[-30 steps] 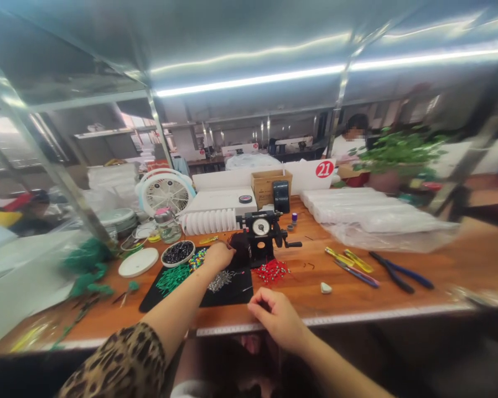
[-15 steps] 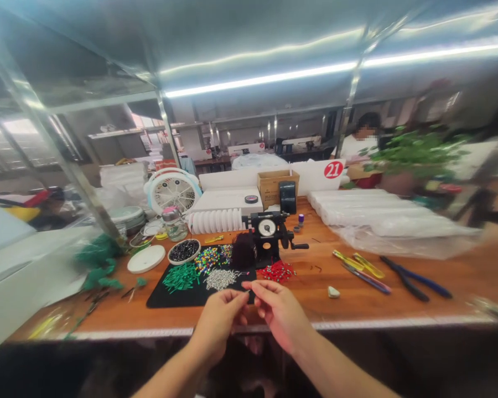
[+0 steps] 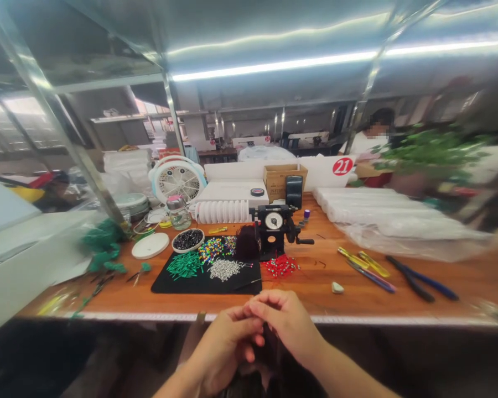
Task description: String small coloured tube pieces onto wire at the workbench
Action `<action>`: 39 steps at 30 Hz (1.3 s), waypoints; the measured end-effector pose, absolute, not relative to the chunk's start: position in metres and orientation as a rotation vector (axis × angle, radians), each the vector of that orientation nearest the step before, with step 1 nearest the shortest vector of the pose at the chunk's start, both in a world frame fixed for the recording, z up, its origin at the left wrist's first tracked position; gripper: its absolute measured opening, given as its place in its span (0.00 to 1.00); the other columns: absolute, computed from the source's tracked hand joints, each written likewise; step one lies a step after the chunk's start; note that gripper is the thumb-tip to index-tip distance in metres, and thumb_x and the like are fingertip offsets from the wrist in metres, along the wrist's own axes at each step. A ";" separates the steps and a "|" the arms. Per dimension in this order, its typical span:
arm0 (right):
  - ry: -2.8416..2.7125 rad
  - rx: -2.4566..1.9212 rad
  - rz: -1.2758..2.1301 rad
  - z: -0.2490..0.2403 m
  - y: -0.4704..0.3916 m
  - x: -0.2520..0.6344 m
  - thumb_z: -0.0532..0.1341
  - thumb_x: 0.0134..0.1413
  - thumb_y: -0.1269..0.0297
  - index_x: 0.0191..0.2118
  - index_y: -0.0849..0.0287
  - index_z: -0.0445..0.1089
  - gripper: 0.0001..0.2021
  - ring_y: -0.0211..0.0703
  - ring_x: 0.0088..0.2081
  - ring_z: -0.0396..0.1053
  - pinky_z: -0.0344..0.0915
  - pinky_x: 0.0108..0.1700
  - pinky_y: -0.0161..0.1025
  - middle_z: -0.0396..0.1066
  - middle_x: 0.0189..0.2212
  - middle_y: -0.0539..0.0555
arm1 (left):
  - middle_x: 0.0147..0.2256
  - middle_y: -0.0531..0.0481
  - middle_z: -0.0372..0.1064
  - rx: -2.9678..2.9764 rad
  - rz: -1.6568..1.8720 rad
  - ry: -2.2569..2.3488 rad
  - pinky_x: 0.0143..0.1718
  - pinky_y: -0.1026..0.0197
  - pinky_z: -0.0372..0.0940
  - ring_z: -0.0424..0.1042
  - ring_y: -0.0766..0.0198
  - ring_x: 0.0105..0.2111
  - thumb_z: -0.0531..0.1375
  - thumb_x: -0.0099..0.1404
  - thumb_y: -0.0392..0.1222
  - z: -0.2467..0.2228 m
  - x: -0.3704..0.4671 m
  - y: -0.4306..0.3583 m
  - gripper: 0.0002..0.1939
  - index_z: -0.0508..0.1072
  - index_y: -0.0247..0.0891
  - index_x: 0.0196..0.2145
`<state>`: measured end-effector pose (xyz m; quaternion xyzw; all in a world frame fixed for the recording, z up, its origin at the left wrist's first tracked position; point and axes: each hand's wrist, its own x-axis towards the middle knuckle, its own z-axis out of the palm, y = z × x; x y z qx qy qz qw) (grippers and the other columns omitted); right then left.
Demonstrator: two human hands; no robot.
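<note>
My left hand (image 3: 229,337) and my right hand (image 3: 288,323) meet fingertip to fingertip just in front of the table's near edge. Both are pinched closed, and whatever sits between the fingertips is too small to make out. Beyond them lies a black mat (image 3: 166,282) bearing green tube pieces (image 3: 185,266), silver-white pieces (image 3: 225,270), multicoloured beads (image 3: 211,250) and a dark bundle (image 3: 247,242). A pile of red pieces (image 3: 281,266) rests on the wood right of the mat, before a black hand-cranked machine (image 3: 274,224).
On the right are yellow cutters (image 3: 373,264), blue-handled pliers (image 3: 427,279), a white lump (image 3: 337,287) and plastic-wrapped rolls (image 3: 377,213). Toward the left stand a fan (image 3: 179,181), a jar (image 3: 178,213), a white lid (image 3: 150,245) and a bowl of black pieces (image 3: 188,240). A person (image 3: 369,141) sits far back.
Both hands have come down and nearer, from over the table's front edge to before it, and their fingertips overlap more. The camera view has shifted slightly. A thin dark rod now shows on the mat.
</note>
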<state>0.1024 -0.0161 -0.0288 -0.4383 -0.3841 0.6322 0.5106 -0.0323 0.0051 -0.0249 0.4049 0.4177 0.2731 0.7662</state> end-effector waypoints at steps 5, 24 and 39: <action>-1.005 -1.074 1.467 -0.035 -0.018 0.100 0.62 0.46 0.56 0.26 0.66 0.71 0.15 0.29 0.19 0.64 0.58 0.23 0.27 0.69 0.20 0.51 | 0.24 0.50 0.65 0.795 0.596 0.880 0.13 0.74 0.53 0.64 0.72 0.20 0.69 0.49 0.39 -0.033 -0.035 -0.004 0.13 0.74 0.29 0.31; -0.920 -1.212 1.422 -0.040 -0.021 0.105 0.63 0.45 0.56 0.28 0.66 0.73 0.14 0.26 0.22 0.61 0.57 0.24 0.24 0.71 0.23 0.51 | 0.25 0.47 0.70 0.741 0.482 0.942 0.12 0.72 0.58 0.69 0.68 0.19 0.69 0.48 0.40 -0.040 -0.039 -0.007 0.14 0.70 0.29 0.26; -1.064 -1.251 1.426 -0.039 -0.019 0.102 0.60 0.48 0.55 0.29 0.66 0.71 0.15 0.27 0.19 0.61 0.58 0.23 0.26 0.68 0.21 0.50 | 0.25 0.48 0.68 0.709 0.552 0.914 0.18 0.72 0.61 0.68 0.70 0.22 0.65 0.53 0.34 -0.038 -0.030 -0.006 0.07 0.72 0.28 0.30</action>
